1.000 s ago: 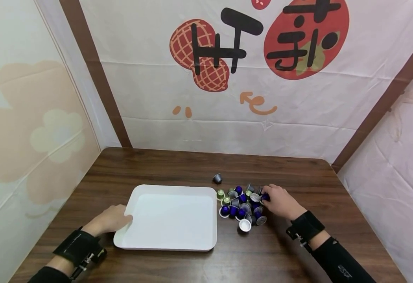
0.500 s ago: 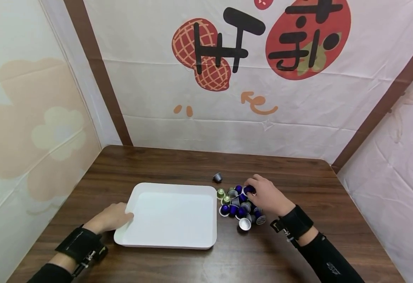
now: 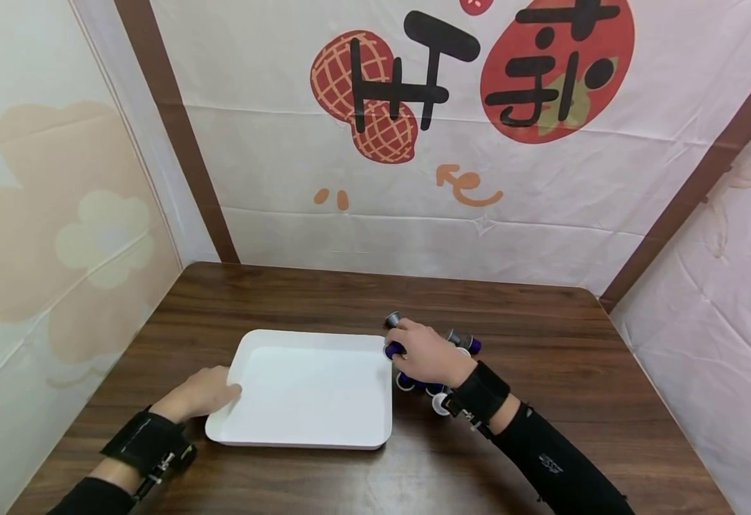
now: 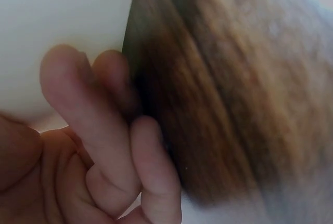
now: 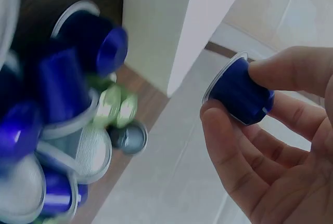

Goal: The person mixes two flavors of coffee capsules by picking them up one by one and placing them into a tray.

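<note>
My right hand (image 3: 428, 354) pinches a blue coffee capsule (image 5: 239, 90) between thumb and fingers, over the right edge of a white tray (image 3: 311, 390). In the right wrist view, the capsule's pale rim faces left. My left hand (image 3: 202, 393) grips the tray's left edge, thumb over the rim and fingers curled along the outside. Beneath and beside my right hand is a heap of blue, green and grey capsules, partly hidden by it; blue ones (image 5: 62, 86) and green ones (image 5: 117, 107) show in the right wrist view.
A lone dark grey capsule (image 3: 392, 320) lies behind the tray's back right corner, close to my right fingers. A white-lidded capsule (image 3: 440, 404) sits at the heap's front. Everything stands on a brown wooden table (image 3: 511, 443), backed by a printed cloth (image 3: 272, 236).
My right hand has moved left from the heap's right side to the tray's right edge, carrying the blue capsule. My left hand keeps its grip on the tray.
</note>
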`<move>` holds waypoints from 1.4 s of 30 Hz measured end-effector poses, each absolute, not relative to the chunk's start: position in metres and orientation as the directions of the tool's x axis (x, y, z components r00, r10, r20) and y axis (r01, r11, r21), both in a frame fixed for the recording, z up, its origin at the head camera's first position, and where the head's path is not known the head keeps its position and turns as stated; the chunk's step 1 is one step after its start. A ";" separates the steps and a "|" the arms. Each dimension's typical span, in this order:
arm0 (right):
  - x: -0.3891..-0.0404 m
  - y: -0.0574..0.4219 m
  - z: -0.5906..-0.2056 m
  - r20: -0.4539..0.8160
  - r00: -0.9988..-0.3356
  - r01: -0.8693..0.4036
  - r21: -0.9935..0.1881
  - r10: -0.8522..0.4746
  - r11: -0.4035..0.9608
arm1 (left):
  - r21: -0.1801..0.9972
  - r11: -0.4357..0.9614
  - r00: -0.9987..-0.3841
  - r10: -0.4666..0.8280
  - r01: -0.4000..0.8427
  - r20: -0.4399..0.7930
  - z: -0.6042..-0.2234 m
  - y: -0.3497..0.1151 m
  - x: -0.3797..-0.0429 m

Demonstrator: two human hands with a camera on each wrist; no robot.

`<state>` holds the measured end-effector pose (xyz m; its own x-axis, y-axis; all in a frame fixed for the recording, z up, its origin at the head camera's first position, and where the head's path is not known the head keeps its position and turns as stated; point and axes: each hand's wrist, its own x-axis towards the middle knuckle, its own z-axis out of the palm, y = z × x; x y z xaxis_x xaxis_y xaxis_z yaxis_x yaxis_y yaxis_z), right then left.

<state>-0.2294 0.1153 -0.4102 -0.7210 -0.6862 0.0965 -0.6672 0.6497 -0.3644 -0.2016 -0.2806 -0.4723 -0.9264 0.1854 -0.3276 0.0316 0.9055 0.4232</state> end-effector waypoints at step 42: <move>-0.275 0.241 -0.430 -0.044 -0.869 -0.466 -0.263 -0.493 0.845 | 0.412 0.911 -0.904 0.184 0.009 -0.386 -0.471 -0.278 -0.205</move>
